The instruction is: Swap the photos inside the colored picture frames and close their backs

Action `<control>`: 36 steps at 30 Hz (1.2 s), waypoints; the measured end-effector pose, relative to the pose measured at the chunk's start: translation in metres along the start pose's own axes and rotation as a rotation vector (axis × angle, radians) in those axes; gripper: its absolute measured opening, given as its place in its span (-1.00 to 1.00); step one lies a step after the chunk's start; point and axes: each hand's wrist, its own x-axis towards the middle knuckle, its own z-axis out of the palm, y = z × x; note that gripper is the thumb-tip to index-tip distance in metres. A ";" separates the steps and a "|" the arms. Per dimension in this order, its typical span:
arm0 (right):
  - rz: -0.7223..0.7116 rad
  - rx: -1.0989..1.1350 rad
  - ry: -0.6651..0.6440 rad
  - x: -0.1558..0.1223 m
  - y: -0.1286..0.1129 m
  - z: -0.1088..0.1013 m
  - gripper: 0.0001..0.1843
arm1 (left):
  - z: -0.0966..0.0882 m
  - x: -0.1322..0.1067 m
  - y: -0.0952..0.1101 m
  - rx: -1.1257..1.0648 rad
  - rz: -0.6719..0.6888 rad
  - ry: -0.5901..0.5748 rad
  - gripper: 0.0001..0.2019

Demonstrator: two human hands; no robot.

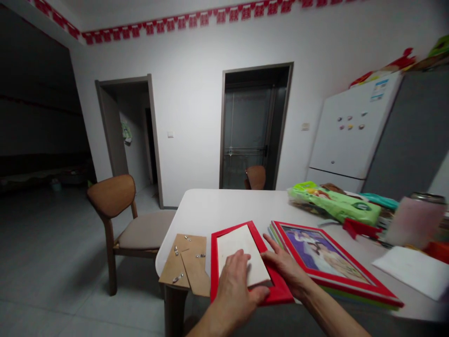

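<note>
A red picture frame (233, 231) lies face down near the table's front edge, with a white sheet (236, 248) set inside it. My left hand (236, 285) rests flat on the white sheet, fingers stretched out, thumb at the frame's lower rim. My right hand (286, 267) lies on the frame's right edge, fingers extended along it. Just right of it sits a stack of red frames (333, 262), the top one showing a picture of people. Left of the frame lie brown backing boards (187, 267) with metal clips.
The white table (228, 203) carries a green package (333, 203), a pink tumbler (414, 220) and white paper (414, 271) at the right. A wooden chair (129, 220) stands left of the table. A white fridge (351, 135) and two doorways are behind.
</note>
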 end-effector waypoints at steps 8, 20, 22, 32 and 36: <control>-0.103 -0.301 0.103 0.019 0.008 -0.009 -0.26 | -0.037 0.009 0.000 0.034 0.079 0.312 -0.60; -0.311 -1.187 0.259 0.039 0.054 -0.031 -0.54 | -0.061 -0.033 -0.093 0.125 -0.386 0.347 -0.66; -0.337 -1.221 0.255 0.040 0.056 -0.031 -0.56 | -0.059 -0.035 -0.091 0.254 -0.372 0.320 -0.65; -0.509 -1.178 0.300 0.031 0.052 -0.017 -0.57 | -0.058 -0.044 -0.094 0.461 -0.262 0.312 -0.75; -0.375 -0.791 0.099 0.023 0.049 0.015 -0.52 | -0.056 -0.045 -0.090 0.432 -0.202 0.305 -0.71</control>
